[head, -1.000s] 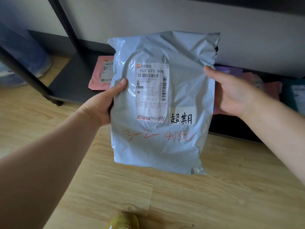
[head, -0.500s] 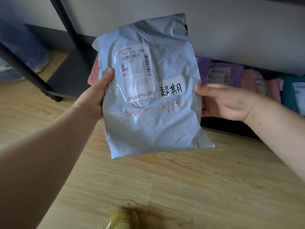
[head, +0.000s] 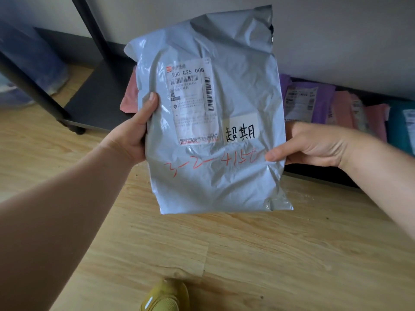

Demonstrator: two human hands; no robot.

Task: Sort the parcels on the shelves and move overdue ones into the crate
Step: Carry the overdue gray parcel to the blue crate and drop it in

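Both hands hold a grey parcel [head: 211, 122] upright in the air, above the wood floor [head: 269, 254], in front of the low black shelf [head: 98, 97]. Left hand [head: 132, 133] grips the left edge, thumb on the front just beside the shipping label [head: 190, 102], other fingers hidden behind. Right hand [head: 314, 143] pinches the right edge lower down, thumb tip pressed on the front near the red handwriting "3-2-4150". White sticker [head: 241, 129] with two black handwritten characters sits right of the label. Label reads "500 G25 008". Behind the parcel, a pink parcel [head: 130, 95] lies on the shelf; to the right a purple parcel [head: 301, 99], more pink ones and a teal one [head: 402, 124] lie in a row. Yellow shoe [head: 166, 297] at bottom edge. Crate not visible.
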